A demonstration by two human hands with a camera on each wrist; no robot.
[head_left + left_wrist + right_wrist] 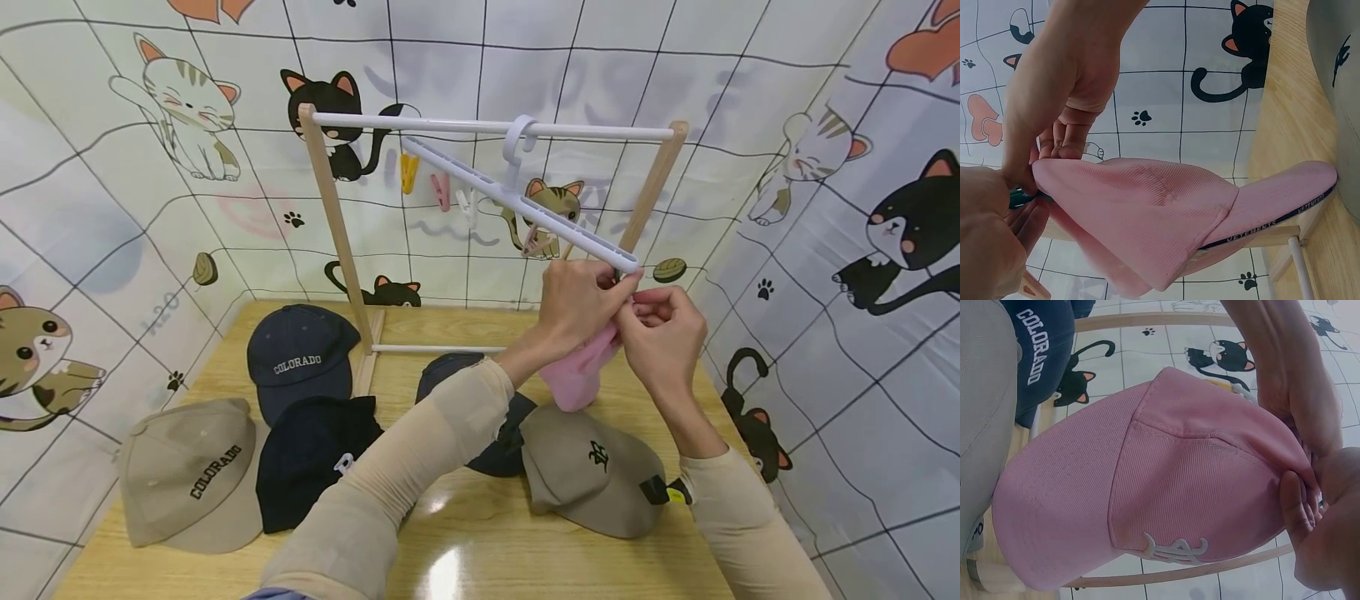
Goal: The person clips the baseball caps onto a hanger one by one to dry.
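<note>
A pink cap (576, 375) hangs brim down under the low right end of a tilted white clip hanger (562, 225). My left hand (573, 302) grips a dark green clothespin (1019, 199) at that end. My right hand (666, 337) pinches the gathered back edge of the cap close beside it. In the right wrist view the cap's crown shows white raised lettering. Dark trim with small lettering edges the brim in the left wrist view. Fingers partly hide the clothespin, so whether its jaws bite the cloth cannot be told.
The hanger's hook sits on a rack's white top rail (420, 124). Yellow (408, 172), pink (440, 192) and white (467, 207) clothespins dangle from it. Several caps lie on the wooden table (442, 542), including a navy one (300, 358) and two beige ones (187, 475).
</note>
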